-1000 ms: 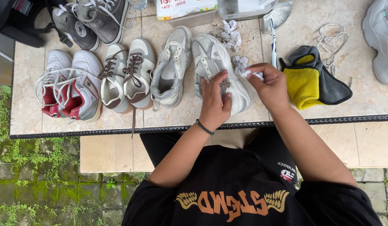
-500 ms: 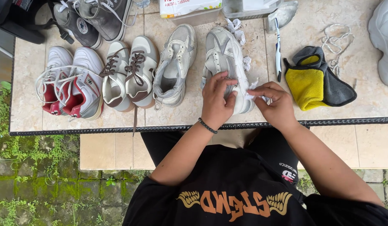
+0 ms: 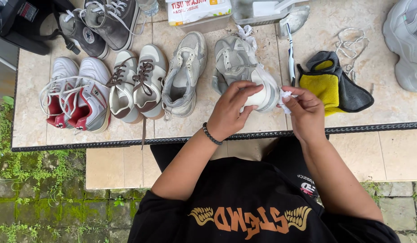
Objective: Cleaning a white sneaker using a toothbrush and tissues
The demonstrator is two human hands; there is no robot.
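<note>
Shoe in hand: a grey-and-white sneaker (image 3: 244, 74) lies at the near part of the tiled table (image 3: 307, 121), toe end towards the person and close to the front edge, its mate (image 3: 183, 74) just beside it on the left.
Left hand: the left hand (image 3: 231, 110) is curled over the toe of the sneaker, fingers wrapped on top, thumb hidden beneath.
Right hand: the right hand (image 3: 305, 112) is closed in a pinch on a small white wad of tissue (image 3: 285, 95), held against the sneaker's right side near the toe.
Handling: likely light and fairly stiff at the sole, with a softer mesh upper that would give under pressure; the smooth toe cap may be slippery if damp. The sole edge or the heel looks the firmest place to take hold.
Near neighbours: a toothbrush (image 3: 290, 54) lies just right of the shoe, then a yellow-and-grey cloth (image 3: 332, 87) and loose white laces (image 3: 350, 49).
Further left: a brown-and-cream pair (image 3: 136, 83) and a red-and-white pair (image 3: 75, 96), with dark high-tops (image 3: 105, 22) behind.
Back row: a tissue box (image 3: 199, 11) and a clear tray (image 3: 267, 11).
Edges and room: the dark-trimmed front edge runs right under both hands; bare tile opens to the right front, below the cloth, while the left is crowded.
</note>
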